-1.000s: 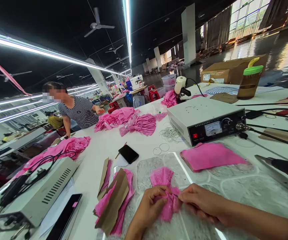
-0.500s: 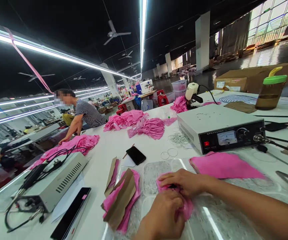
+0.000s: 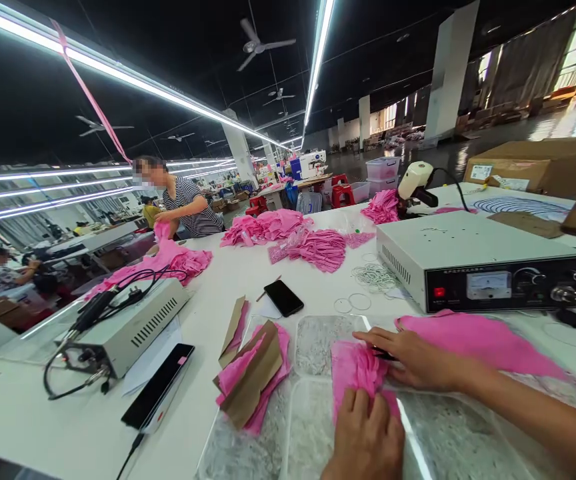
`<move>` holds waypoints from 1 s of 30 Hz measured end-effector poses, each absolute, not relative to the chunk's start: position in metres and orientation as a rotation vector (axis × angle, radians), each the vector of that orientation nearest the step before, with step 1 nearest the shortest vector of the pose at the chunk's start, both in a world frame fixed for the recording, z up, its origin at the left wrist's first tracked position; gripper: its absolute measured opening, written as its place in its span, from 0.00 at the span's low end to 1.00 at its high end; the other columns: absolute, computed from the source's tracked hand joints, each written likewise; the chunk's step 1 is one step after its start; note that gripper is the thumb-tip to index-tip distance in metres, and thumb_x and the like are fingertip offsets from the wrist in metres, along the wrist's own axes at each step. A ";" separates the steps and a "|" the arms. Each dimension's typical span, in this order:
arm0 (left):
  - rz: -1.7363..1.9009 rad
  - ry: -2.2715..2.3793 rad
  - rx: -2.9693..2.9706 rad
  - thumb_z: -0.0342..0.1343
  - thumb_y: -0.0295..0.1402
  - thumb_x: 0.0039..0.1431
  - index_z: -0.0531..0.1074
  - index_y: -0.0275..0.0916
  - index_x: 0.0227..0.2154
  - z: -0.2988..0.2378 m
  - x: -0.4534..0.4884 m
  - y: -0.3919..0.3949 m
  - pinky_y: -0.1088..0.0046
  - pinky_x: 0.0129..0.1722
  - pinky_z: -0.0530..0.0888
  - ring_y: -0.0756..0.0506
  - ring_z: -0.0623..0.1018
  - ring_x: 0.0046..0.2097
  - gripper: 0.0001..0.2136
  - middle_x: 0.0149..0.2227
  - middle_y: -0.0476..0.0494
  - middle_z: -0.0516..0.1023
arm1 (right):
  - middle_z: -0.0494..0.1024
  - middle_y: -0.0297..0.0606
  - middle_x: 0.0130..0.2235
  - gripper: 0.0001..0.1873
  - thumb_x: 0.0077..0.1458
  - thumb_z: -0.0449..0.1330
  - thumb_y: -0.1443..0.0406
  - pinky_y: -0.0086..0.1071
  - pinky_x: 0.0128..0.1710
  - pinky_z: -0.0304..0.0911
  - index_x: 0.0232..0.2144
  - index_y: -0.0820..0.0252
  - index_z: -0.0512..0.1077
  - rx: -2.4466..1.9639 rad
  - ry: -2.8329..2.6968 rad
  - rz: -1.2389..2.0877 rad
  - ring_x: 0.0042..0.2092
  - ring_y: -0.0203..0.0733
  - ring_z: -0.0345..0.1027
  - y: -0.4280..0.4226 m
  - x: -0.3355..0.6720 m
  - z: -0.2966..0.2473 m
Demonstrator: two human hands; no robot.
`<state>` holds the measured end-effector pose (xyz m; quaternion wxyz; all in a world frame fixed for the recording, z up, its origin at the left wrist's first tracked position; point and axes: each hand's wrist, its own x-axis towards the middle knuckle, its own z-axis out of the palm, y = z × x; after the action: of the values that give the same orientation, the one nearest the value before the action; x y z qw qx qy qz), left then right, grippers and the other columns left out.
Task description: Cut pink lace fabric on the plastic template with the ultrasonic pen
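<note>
A crumpled piece of pink fabric (image 3: 355, 367) lies on the clear plastic sheet in front of me. My left hand (image 3: 371, 433) has its fingers curled down onto the near end of this fabric. At the fabric's upper right edge is my right hand (image 3: 413, 360), with a small dark tool (image 3: 382, 354) in its fingers; the hand covers most of the tool. To the left, pink pieces (image 3: 268, 400) lie with brown card strips (image 3: 251, 383) across them. Beyond my right forearm a flat stack of pink fabric (image 3: 478, 340) rests on the table.
A metal control box (image 3: 498, 283) stands at right, another box (image 3: 138, 327) at left with cables. Two phones (image 3: 284, 298) (image 3: 161, 387) lie on the table. Rubber bands (image 3: 373, 277) and pink heaps (image 3: 268, 227) are farther back. A co-worker in stripes (image 3: 193, 207) stands at far left.
My hands have moved apart, uncovering more of the pink fabric between them. The co-worker has raised their hands with some pink fabric. The view has turned slightly left.
</note>
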<state>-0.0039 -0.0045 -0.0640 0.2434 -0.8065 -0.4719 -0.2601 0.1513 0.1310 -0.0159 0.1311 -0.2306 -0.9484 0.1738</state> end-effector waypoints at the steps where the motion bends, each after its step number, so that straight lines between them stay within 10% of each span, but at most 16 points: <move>1: -0.704 -1.277 -2.215 0.58 0.27 0.49 0.69 0.37 0.28 -0.064 -0.004 -0.004 0.64 0.32 0.63 0.43 0.69 0.31 0.03 0.28 0.43 0.72 | 0.66 0.46 0.57 0.39 0.49 0.54 0.72 0.40 0.46 0.61 0.64 0.53 0.52 -0.641 -2.756 0.493 0.49 0.50 0.69 0.129 0.151 -0.014; 8: -0.684 -1.095 -2.414 0.58 0.25 0.48 0.66 0.37 0.23 -0.045 -0.021 0.003 0.67 0.33 0.62 0.46 0.67 0.30 0.05 0.24 0.47 0.70 | 0.71 0.36 0.54 0.26 0.40 0.55 0.74 0.30 0.39 0.60 0.44 0.55 0.72 -0.320 -2.847 0.557 0.48 0.45 0.70 0.128 0.129 -0.003; 15: -0.857 -1.531 -2.697 0.56 0.27 0.47 0.62 0.39 0.21 -0.010 -0.057 -0.004 0.53 0.56 0.59 0.46 0.70 0.35 0.07 0.26 0.48 0.71 | 0.73 0.35 0.31 0.07 0.44 0.55 0.72 0.28 0.29 0.50 0.29 0.60 0.69 -0.510 -2.738 0.583 0.30 0.38 0.64 0.132 0.132 -0.003; 20: -1.108 -2.013 -2.204 0.59 0.30 0.49 0.65 0.40 0.30 -0.029 -0.037 0.004 0.60 0.42 0.69 0.44 0.70 0.33 0.07 0.29 0.47 0.70 | 0.72 0.36 0.30 0.07 0.43 0.53 0.73 0.29 0.30 0.50 0.28 0.60 0.68 -0.526 -2.702 0.626 0.30 0.38 0.61 0.129 0.131 0.009; 24: -1.088 -2.197 -2.040 0.53 0.20 0.44 0.64 0.38 0.50 -0.036 -0.036 0.010 0.65 0.38 0.70 0.40 0.73 0.40 0.26 0.43 0.38 0.70 | 0.70 0.34 0.28 0.04 0.45 0.53 0.71 0.28 0.29 0.50 0.25 0.60 0.66 -0.526 -2.672 0.649 0.29 0.37 0.59 0.133 0.131 0.014; 30: -0.987 -2.236 -2.153 0.48 0.18 0.45 0.75 0.38 0.33 0.002 -0.086 0.040 0.69 0.38 0.70 0.44 0.74 0.37 0.16 0.32 0.44 0.74 | 0.67 0.33 0.25 0.04 0.46 0.50 0.70 0.29 0.29 0.52 0.24 0.59 0.64 -0.617 -2.545 0.606 0.28 0.37 0.58 0.166 0.124 0.020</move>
<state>-0.0860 0.0396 0.0020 -0.0576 -0.6598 -0.6854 -0.3025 0.1236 0.1657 0.0203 0.2248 -0.2235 -0.9227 0.2196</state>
